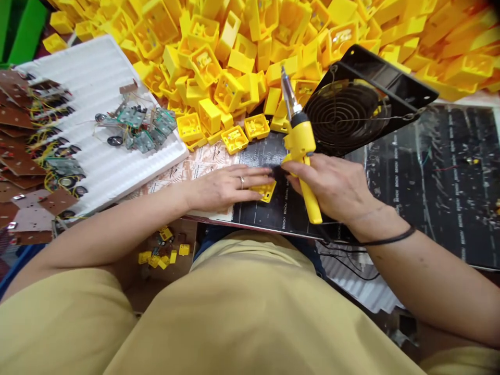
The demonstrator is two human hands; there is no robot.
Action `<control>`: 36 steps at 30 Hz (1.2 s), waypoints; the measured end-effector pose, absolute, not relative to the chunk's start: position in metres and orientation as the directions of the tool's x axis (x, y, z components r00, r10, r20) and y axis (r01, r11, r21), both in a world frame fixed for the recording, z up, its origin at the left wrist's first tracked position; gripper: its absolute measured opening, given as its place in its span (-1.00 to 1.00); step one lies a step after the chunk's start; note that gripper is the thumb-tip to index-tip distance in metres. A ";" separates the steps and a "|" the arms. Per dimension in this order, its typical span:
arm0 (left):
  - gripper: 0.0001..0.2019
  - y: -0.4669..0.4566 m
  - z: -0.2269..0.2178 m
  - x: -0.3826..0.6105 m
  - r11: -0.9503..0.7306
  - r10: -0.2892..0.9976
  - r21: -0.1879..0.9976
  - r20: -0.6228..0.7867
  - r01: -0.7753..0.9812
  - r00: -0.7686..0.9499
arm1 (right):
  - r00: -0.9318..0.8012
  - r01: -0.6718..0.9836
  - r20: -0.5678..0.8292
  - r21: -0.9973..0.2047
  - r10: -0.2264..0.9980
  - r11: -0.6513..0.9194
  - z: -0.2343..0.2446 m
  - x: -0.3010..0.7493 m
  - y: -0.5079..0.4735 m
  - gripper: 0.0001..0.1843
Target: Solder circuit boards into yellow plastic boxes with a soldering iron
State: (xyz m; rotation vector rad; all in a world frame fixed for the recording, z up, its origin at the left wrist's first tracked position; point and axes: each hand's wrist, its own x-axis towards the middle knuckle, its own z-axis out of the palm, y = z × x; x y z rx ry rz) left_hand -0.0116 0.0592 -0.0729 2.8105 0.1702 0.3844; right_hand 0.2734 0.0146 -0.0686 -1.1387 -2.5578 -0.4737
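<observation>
My left hand (228, 186) lies on the dark mat (273, 208) with its fingers closed around a small yellow plastic housing (266, 191). My right hand (332, 188) grips a yellow soldering iron (300, 143), whose metal tip points up and away toward the yellow pile. The two hands almost touch above the housing. A black band circles my right wrist.
A huge heap of yellow plastic housings (250, 47) fills the far side. A black fan (351, 112) leans behind the iron. A white corrugated tray (97, 120) holds small circuit boards (138, 125). Brown boards with wires (27, 151) pile up at left.
</observation>
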 end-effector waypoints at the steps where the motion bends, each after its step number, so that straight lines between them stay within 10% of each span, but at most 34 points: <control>1: -0.65 0.057 -0.073 -0.015 -0.935 0.228 0.328 0.268 0.134 0.936 | -0.671 0.719 0.406 0.154 0.620 0.678 -0.064 0.273 0.008 -0.78; 7: -0.44 0.029 -0.068 0.002 -0.721 0.689 0.310 0.232 0.619 0.687 | -0.657 0.623 0.447 -0.132 0.607 0.771 -0.065 0.278 0.006 -0.62; 16: -0.52 0.025 -0.070 0.019 -0.774 0.626 0.321 0.262 0.545 0.735 | -0.653 0.623 0.456 -0.129 0.604 0.771 -0.080 0.283 -0.004 -0.58; 24: -0.72 0.059 -0.051 -0.012 -0.649 0.742 -0.208 0.035 0.731 0.669 | -0.657 0.488 0.521 -0.256 0.544 0.835 -0.090 0.263 -0.010 -0.65; 31: -0.77 0.004 -0.058 0.005 -0.844 0.526 -0.018 0.167 0.536 0.834 | -0.620 0.529 0.555 -0.226 0.554 0.818 -0.096 0.265 -0.015 -0.55; 36: -0.63 0.063 -0.014 -0.020 -0.501 0.803 -0.099 0.317 0.860 0.504 | -0.608 0.554 0.565 -0.201 0.558 0.808 -0.096 0.264 -0.014 -0.53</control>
